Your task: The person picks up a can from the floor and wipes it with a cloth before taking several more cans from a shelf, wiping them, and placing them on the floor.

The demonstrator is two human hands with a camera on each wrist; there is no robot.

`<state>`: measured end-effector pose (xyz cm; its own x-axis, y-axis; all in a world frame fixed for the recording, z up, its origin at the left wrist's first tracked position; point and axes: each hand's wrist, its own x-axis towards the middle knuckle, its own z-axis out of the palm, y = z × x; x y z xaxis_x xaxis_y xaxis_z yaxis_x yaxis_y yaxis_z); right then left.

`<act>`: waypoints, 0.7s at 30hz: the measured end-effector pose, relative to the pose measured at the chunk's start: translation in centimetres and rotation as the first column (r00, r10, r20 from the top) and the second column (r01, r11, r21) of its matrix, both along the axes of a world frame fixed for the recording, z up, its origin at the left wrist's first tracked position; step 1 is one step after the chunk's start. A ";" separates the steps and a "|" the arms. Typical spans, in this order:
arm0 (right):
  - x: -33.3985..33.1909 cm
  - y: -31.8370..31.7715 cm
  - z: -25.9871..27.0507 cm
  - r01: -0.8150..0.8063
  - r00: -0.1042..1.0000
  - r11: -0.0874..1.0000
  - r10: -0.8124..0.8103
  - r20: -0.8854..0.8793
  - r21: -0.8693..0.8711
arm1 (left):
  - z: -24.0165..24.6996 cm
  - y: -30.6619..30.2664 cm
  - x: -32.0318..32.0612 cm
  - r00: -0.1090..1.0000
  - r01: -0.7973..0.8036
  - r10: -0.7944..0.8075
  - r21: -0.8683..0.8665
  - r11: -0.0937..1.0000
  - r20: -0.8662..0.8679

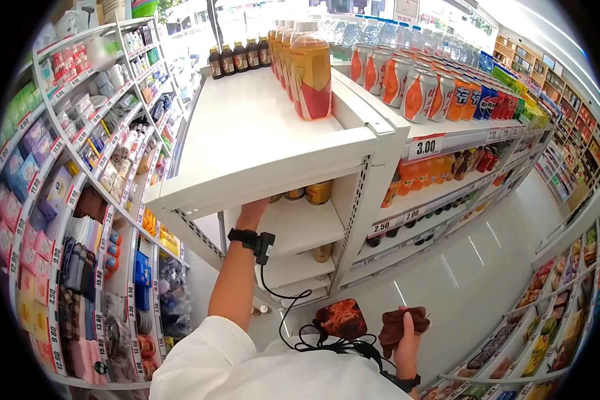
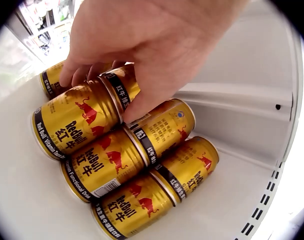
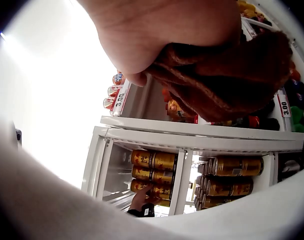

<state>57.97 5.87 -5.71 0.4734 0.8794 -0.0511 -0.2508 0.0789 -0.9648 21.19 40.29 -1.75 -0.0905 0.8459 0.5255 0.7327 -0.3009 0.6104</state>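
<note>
In the left wrist view, gold Red Bull cans (image 2: 139, 212) stand in rows, stacked two high. My left hand (image 2: 147, 45) reaches in among them, thumb and curled fingers gripping an upper can (image 2: 123, 82) whose far side the hand hides. Another can (image 2: 53, 80) shows beyond the fingers. From the head view, the left hand (image 1: 253, 212) is under the white top of the shelf unit, mostly hidden by it. Down by my body, my right hand (image 1: 408, 350) holds a bunched brown cloth (image 1: 401, 327), its folds hanging past the fingers (image 3: 134, 77).
Orange drink bottles (image 1: 310, 73) and small dark bottles (image 1: 240, 57) stand on the unit's top (image 1: 253, 127). Soda cans (image 1: 420, 93) line the shelf to the right. A lower shelf holds another gold can (image 1: 322, 253). Black cables (image 1: 333, 343) lie across my front.
</note>
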 end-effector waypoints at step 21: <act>7.6 6.0 0.0 -0.240 0.971 0.970 0.239 -0.010 -0.028 | 2.2 -6.2 2.8 0.933 -0.182 0.111 0.183 0.966 0.342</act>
<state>65.58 11.91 -5.67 0.2487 0.9653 -0.0801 -0.2649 -0.0118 -0.9642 23.99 34.09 0.49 -0.4014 0.6846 0.6084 0.5488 -0.3521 0.7582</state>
